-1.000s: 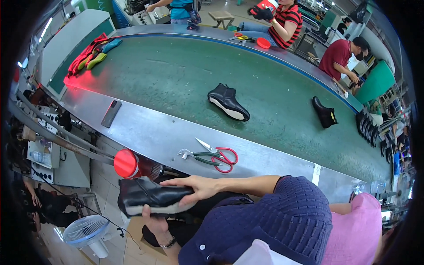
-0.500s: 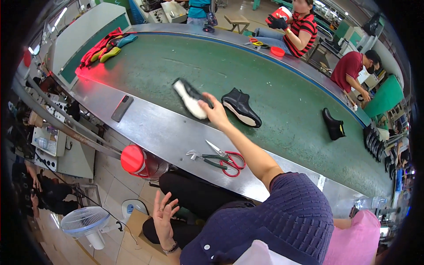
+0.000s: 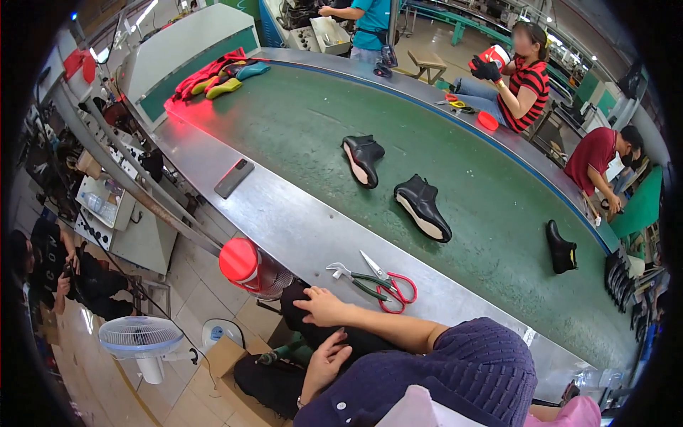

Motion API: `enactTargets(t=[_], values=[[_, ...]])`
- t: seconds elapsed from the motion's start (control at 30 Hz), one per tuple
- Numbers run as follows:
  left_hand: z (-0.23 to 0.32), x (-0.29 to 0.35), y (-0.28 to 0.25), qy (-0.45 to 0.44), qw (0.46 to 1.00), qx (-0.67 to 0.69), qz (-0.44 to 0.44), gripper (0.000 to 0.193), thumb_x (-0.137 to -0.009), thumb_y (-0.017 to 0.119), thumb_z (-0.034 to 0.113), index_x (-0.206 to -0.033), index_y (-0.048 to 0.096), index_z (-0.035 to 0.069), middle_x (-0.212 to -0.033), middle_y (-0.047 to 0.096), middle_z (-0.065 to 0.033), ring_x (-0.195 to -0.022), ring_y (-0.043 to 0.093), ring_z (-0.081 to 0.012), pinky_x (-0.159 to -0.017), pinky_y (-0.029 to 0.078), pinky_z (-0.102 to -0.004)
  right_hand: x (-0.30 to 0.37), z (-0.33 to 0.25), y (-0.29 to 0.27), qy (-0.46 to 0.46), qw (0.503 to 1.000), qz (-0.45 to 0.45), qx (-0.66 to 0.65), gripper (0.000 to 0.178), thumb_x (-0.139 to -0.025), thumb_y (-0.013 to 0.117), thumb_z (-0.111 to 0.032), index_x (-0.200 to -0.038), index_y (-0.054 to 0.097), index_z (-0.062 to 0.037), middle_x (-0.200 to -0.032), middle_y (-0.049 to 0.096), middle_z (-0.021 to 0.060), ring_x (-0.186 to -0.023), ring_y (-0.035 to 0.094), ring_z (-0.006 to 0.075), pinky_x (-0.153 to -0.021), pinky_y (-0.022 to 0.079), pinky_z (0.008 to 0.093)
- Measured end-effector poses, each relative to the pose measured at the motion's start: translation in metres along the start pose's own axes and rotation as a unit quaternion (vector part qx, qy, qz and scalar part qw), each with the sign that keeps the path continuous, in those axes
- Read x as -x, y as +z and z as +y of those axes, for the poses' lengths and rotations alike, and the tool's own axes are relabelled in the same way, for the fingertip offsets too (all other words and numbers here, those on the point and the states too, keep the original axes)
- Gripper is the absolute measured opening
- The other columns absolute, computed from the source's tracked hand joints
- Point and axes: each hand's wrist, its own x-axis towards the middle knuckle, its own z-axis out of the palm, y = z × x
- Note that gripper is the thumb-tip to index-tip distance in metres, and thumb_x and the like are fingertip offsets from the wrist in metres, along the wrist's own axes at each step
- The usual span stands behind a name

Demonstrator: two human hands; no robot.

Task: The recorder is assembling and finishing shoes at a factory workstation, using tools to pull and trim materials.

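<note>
Over the lap I have both hands empty: the right hand (image 3: 321,307) beside the ledge with its fingers loosely spread, the left hand (image 3: 326,361) near it on its left, fingers slightly bent and gripping nothing. I cannot tell whether either touches the black trousers (image 3: 263,381) beneath. Just beyond the right hand, on the metal ledge (image 3: 284,213), I see green-handled pincers (image 3: 354,275) and red-handled scissors (image 3: 385,275), their handles overlapping. Farther out past those tools, well apart from both hands, two black ankle boots (image 3: 423,206) with pale soles lie near each other on the green conveyor belt (image 3: 299,121); a third black boot (image 3: 562,249) is away to the hands' right. Ahead of the right hand, near the ledge, I have a red-lidded container (image 3: 240,260), and past it a dark smartphone (image 3: 235,178) on the metal.
</note>
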Motion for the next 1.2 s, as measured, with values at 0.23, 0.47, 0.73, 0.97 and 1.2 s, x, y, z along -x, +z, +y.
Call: enactTargets(t=[0.23, 0.47, 0.73, 0.97, 1.2], values=[[-0.002, -0.029, -0.003, -0.019, 0.996, -0.078, -0.041, 0.053, -0.089, 0.066, 0.012, -0.137, 0.046, 0.000, -0.126, 0.057, -0.0163, -0.104, 0.061, -0.0188, -0.086, 0.050, -0.0286, 0.039, 0.044, -0.016, 0.080, 0.990, 0.103, 0.059, 0.059, -0.081, 0.068, -0.033, -0.135, 0.050, -0.0184, -0.142, 0.040, 0.0212, -0.135, 0.032, 0.0386, -0.108, 0.026, 0.0543], [-0.017, -0.077, -0.024, 0.006, 0.978, -0.210, -0.006, 0.048, -0.090, 0.065, 0.010, -0.133, 0.050, -0.002, -0.120, 0.060, -0.0176, -0.095, 0.062, -0.0170, -0.082, 0.050, -0.0266, 0.112, 0.082, 0.006, 0.128, 0.964, 0.215, 0.094, 0.049, -0.087, 0.060, -0.026, -0.134, 0.049, -0.0194, -0.149, 0.030, 0.0225, -0.139, 0.029, 0.0368, -0.112, 0.022, 0.0516], [-0.021, -0.157, -0.028, 0.191, 0.860, -0.439, 0.176, 0.034, -0.089, 0.060, 0.009, -0.121, 0.057, -0.004, -0.128, 0.052, -0.0184, -0.091, 0.060, -0.0230, -0.068, 0.050, -0.0305, 0.118, 0.082, 0.014, 0.103, 0.960, 0.248, 0.078, 0.050, -0.079, 0.055, -0.018, -0.129, 0.055, -0.0207, -0.143, 0.037, 0.0213, -0.134, 0.036, 0.0360, -0.111, 0.026, 0.0478], [-0.028, -0.169, -0.020, 0.263, 0.740, -0.572, 0.236, 0.035, -0.083, 0.060, 0.010, -0.115, 0.060, -0.004, -0.130, 0.052, -0.0212, -0.123, 0.044, -0.0364, -0.103, 0.037, -0.0447, 0.119, 0.083, 0.017, 0.112, 0.955, 0.253, 0.102, 0.059, -0.081, 0.052, -0.013, -0.138, 0.045, -0.0273, -0.143, 0.040, 0.0153, -0.131, 0.040, 0.0310, -0.108, 0.031, 0.0439], [-0.026, -0.166, -0.022, 0.255, 0.742, -0.578, 0.222, 0.033, -0.084, 0.059, 0.011, -0.114, 0.060, -0.003, -0.132, 0.050, -0.0207, -0.123, 0.044, -0.0368, -0.103, 0.037, -0.0447, 0.119, 0.082, 0.012, 0.109, 0.954, 0.266, 0.082, 0.065, -0.073, 0.059, -0.012, -0.136, 0.048, -0.0249, -0.139, 0.042, 0.0166, -0.130, 0.040, 0.0332, -0.108, 0.030, 0.0453]])
